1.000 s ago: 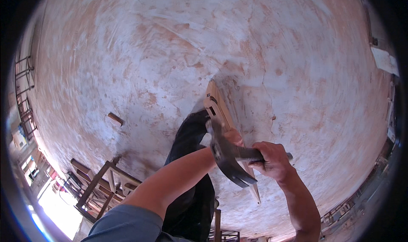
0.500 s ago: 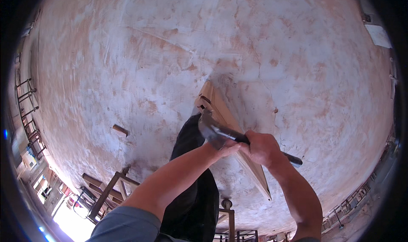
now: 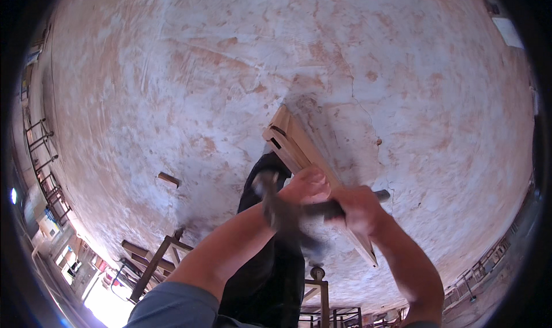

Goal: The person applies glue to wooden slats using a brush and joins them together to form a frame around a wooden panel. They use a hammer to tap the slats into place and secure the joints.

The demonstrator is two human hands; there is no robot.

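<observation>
A pale wooden frame piece (image 3: pixel 305 145) with a dark slot near its far end slants over my dark-trousered leg. My left hand (image 3: pixel 309 185) is closed on its left side, with the fingers curled. My right hand (image 3: pixel 361 212) is wrapped round the dark handle of a hammer (image 3: pixel 280 210), just right of the wood. The hammer's head, smeared by motion, hangs over my left forearm and clear of the slotted end. The handle's butt sticks out beyond my right hand.
On the worn, pale floor (image 3: pixel 190 98) a small wooden offcut (image 3: pixel 168 179) lies to the left. A brown frame (image 3: pixel 154 264) stands at the lower left, with another wooden stand (image 3: pixel 325 302) near my legs. Dark racks (image 3: pixel 41 144) line the far left edge.
The hammer head has swung away from the slotted end, down toward me. My left hand has moved up along the wood. My right hand keeps its hold and has shifted slightly down.
</observation>
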